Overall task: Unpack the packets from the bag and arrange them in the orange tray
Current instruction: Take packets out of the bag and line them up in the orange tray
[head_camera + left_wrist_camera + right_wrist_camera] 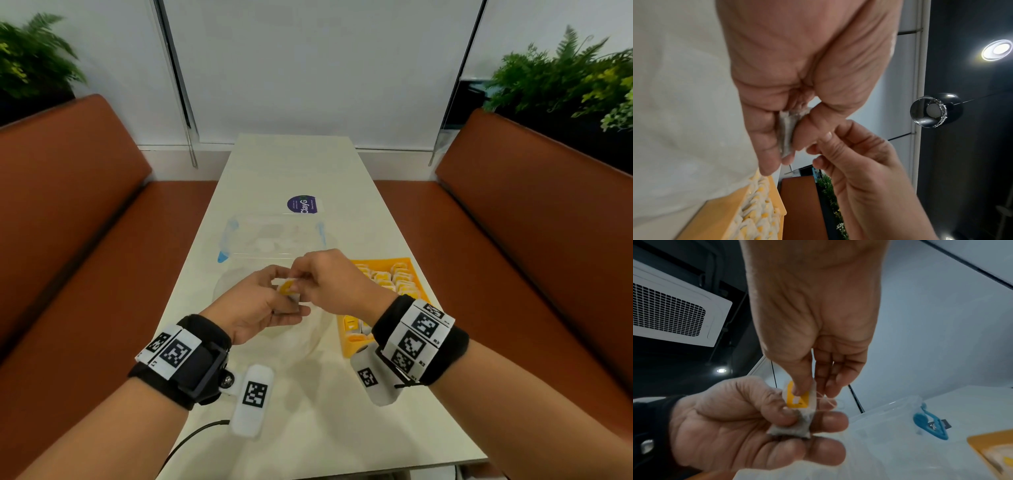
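Note:
A small tea-bag packet (pixel 287 287) with a yellow tag (pixel 797 400) is held above the table between both hands. My left hand (pixel 274 299) pinches its lower grey pouch (pixel 792 426) between thumb and fingers. My right hand (pixel 301 279) pinches the packet's top edge by the tag, with a thin string (pixel 826 400) looped at its fingertips. In the left wrist view the left hand (pixel 777 142) squeezes the pouch (pixel 786 129). The orange tray (pixel 412 265) lies to the right and holds several packets (pixel 394 277). A limp clear bag (pixel 308 337) lies under the hands.
A clear plastic box (pixel 274 240) with blue clips (pixel 929 425) stands just beyond the hands. A purple round sticker card (pixel 303 204) lies farther back. Brown bench seats (pixel 85 240) flank the narrow white table (pixel 308 428). A black cable (pixel 191 442) trails off the near left edge.

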`<state>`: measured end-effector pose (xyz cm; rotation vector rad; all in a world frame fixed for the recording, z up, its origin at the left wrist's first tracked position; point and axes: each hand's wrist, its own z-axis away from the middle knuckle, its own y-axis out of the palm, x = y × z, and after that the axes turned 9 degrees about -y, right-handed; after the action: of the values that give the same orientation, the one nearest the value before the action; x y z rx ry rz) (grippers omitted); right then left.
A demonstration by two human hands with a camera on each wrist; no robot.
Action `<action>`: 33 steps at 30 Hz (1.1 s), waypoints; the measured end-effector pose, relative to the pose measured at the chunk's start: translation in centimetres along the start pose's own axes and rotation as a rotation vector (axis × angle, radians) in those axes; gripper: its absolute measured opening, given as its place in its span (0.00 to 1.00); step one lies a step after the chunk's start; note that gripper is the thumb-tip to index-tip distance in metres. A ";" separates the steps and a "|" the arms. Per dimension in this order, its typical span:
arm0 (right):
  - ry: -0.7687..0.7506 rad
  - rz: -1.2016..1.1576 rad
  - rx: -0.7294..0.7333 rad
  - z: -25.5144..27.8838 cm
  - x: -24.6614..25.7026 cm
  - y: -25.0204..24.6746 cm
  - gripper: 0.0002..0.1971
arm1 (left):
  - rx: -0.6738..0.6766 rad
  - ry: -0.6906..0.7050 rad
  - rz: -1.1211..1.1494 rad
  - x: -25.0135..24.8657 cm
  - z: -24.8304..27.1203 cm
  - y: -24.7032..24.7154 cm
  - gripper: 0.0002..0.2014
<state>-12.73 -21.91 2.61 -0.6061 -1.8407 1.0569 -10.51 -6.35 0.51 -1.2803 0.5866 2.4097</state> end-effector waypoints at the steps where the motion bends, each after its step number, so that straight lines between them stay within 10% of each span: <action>1: 0.010 -0.010 -0.025 0.0 -0.1 -0.1 0.07 | -0.007 0.000 0.000 0.1 0.0 -0.2 0.21; 12: 0.018 0.020 0.009 0.9 0.2 -1.4 0.05 | -0.072 -0.001 -0.092 0.2 0.4 -0.2 0.10; 27: 0.530 0.394 0.333 8.9 -10.4 -5.7 0.17 | -0.120 -0.043 -0.144 0.4 -0.3 -0.6 0.09; 33: 0.478 0.305 0.266 8.6 -10.3 -4.2 0.14 | -0.108 -0.042 -0.163 0.5 -0.9 -0.3 0.09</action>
<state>-15.36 -35.39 -0.48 -0.9063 -1.1958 1.2057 -10.03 -6.47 -0.44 -1.2646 0.3311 2.3538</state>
